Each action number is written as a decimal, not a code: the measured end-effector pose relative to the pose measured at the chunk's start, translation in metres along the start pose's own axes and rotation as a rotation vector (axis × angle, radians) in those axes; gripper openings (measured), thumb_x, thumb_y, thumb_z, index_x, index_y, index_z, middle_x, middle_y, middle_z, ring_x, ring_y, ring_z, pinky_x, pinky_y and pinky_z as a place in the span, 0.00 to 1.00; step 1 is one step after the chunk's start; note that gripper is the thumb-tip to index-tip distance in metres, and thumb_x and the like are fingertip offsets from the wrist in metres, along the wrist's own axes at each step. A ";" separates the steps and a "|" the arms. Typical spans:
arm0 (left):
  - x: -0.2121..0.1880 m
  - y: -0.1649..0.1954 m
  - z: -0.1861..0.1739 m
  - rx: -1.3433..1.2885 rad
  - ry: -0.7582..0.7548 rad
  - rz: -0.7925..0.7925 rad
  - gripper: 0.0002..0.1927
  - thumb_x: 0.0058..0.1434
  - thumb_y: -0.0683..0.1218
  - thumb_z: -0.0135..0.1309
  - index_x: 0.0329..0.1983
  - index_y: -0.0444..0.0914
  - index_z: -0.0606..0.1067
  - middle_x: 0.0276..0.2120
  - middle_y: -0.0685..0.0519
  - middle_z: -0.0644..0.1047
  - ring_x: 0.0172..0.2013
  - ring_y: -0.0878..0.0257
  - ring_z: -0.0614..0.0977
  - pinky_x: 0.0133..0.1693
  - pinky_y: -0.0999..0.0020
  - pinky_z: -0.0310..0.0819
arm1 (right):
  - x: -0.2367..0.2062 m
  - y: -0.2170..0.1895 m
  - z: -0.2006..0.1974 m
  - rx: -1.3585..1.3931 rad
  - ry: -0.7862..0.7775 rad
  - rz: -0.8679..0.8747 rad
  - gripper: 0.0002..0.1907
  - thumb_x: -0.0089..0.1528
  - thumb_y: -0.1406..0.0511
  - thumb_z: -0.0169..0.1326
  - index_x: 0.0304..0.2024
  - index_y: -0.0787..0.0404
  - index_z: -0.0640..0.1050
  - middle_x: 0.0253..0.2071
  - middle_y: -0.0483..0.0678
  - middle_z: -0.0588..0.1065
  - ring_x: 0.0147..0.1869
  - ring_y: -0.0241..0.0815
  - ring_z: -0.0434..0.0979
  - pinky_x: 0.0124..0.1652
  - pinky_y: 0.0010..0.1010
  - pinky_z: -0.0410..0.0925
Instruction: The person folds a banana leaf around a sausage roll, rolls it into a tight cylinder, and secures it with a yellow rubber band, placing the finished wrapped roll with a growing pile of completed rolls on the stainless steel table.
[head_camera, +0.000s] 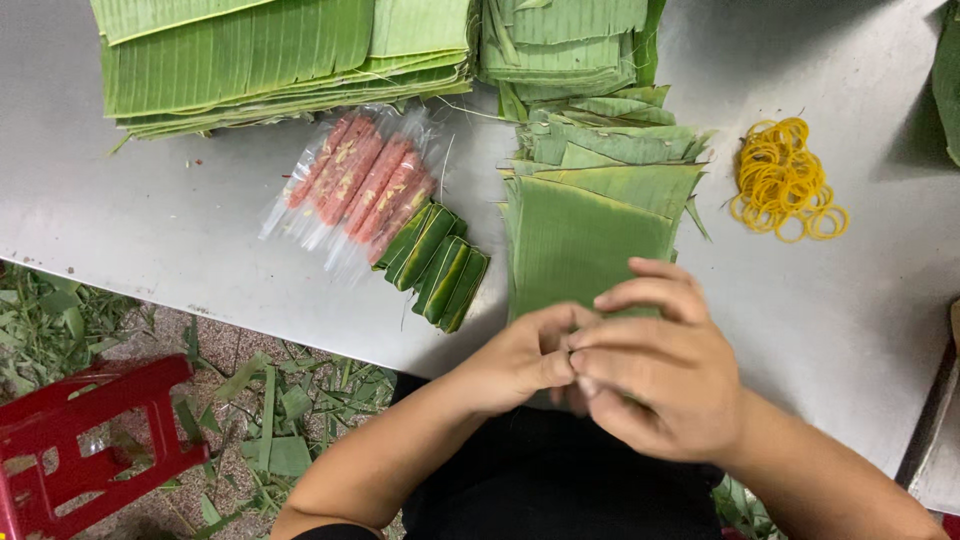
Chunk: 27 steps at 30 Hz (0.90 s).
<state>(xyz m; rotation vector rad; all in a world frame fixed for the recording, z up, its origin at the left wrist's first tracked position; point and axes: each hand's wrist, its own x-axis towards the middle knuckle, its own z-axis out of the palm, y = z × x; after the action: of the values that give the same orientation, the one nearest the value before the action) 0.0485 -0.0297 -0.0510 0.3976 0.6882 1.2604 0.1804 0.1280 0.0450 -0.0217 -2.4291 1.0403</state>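
- Left hand (520, 362) is curled in tight, fingertips pinched against the right hand's, right at the near edge of the leaf stack (585, 235). Whatever it's pinching is hidden between the two hands, so can't tell what it is.
- Right hand (660, 365) is cupped over the same spot, fingers bent down and laid over the stack's near end. Also closed up narrow, and again can't say what's inside.
- Both hands meet in the middle at the front edge of the steel table (860, 320), touching each other.
- That leaf stack is cut green banana leaf pieces, fanned out a bit, running away from the hands toward the far side.
- Just left of it sit a few small wrapped rolls (437, 263), green leaf bundles lying side by side at a slant.
- Touching those, further left, is a clear bag of pink sausages (360, 180).
- Big leaf sheets (250, 55) are piled at the far left, with another folded pile (565, 45) beside them.
- Yellow rubber bands (785, 180) lie in a heap to the right, well apart from the hands.
- Down on the floor at left there's a red stool (85, 440) with leaf scraps (275, 420) all around it.
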 end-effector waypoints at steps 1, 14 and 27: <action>-0.003 0.000 0.001 -0.008 -0.037 -0.012 0.43 0.56 0.73 0.63 0.56 0.34 0.69 0.35 0.53 0.80 0.33 0.65 0.83 0.32 0.76 0.72 | 0.004 0.004 -0.003 -0.087 0.024 -0.134 0.11 0.55 0.64 0.62 0.40 0.53 0.80 0.45 0.42 0.78 0.54 0.50 0.75 0.64 0.51 0.59; -0.017 0.048 0.030 0.627 0.173 0.329 0.48 0.51 0.53 0.65 0.69 0.33 0.54 0.43 0.55 0.78 0.42 0.62 0.81 0.47 0.66 0.76 | -0.008 0.012 -0.008 0.114 -0.023 0.220 0.26 0.59 0.54 0.61 0.52 0.63 0.75 0.56 0.57 0.74 0.60 0.55 0.74 0.59 0.41 0.66; -0.024 0.058 0.031 1.763 0.122 0.818 0.52 0.51 0.58 0.72 0.72 0.30 0.63 0.45 0.52 0.79 0.46 0.56 0.80 0.69 0.45 0.59 | -0.041 0.029 0.005 1.025 0.019 0.812 0.08 0.67 0.68 0.56 0.46 0.67 0.77 0.51 0.57 0.82 0.59 0.50 0.81 0.59 0.41 0.71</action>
<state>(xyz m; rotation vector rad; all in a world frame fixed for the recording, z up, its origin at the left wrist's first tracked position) 0.0231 -0.0337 0.0138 2.2101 1.7549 1.0659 0.2090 0.1370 0.0039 -0.6896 -1.5709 2.4781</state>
